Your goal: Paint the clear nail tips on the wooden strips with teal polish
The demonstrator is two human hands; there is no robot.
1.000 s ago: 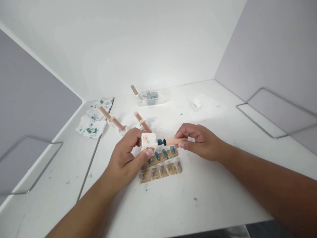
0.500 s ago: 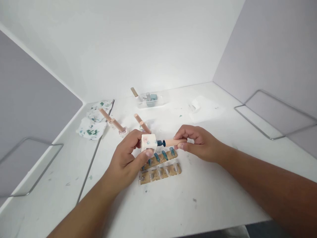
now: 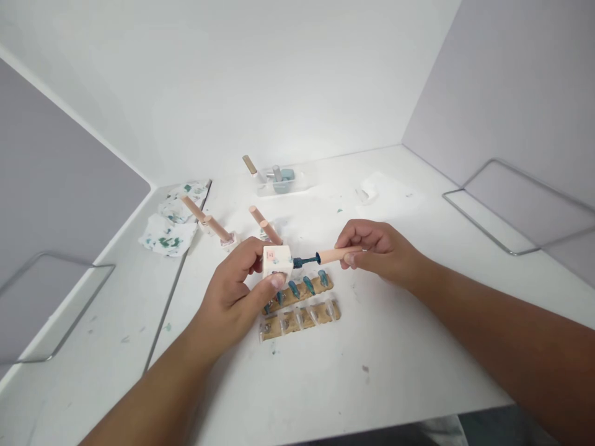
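Note:
My left hand (image 3: 235,291) grips a small white nail polish bottle (image 3: 277,261), tipped on its side above the table. My right hand (image 3: 377,252) pinches the bottle's wooden cap (image 3: 338,254), and its teal-coated brush stem (image 3: 305,261) shows between cap and bottle. Just below lie two cork strips of fake nails: the upper strip (image 3: 302,290) carries teal-painted nails, the lower strip (image 3: 300,318) carries clear ones.
Other polish bottles with wooden caps (image 3: 218,230) stand behind my left hand. Teal-stained tissues (image 3: 168,235) lie at the back left. A clear tray (image 3: 281,180) with bottles sits at the back, a white paper (image 3: 385,191) to its right. Wire frames (image 3: 506,204) flank the table.
My right hand has pulled the wooden cap to the right, away from the bottle, so the brush stem now shows. The left hand has kept the bottle in place.

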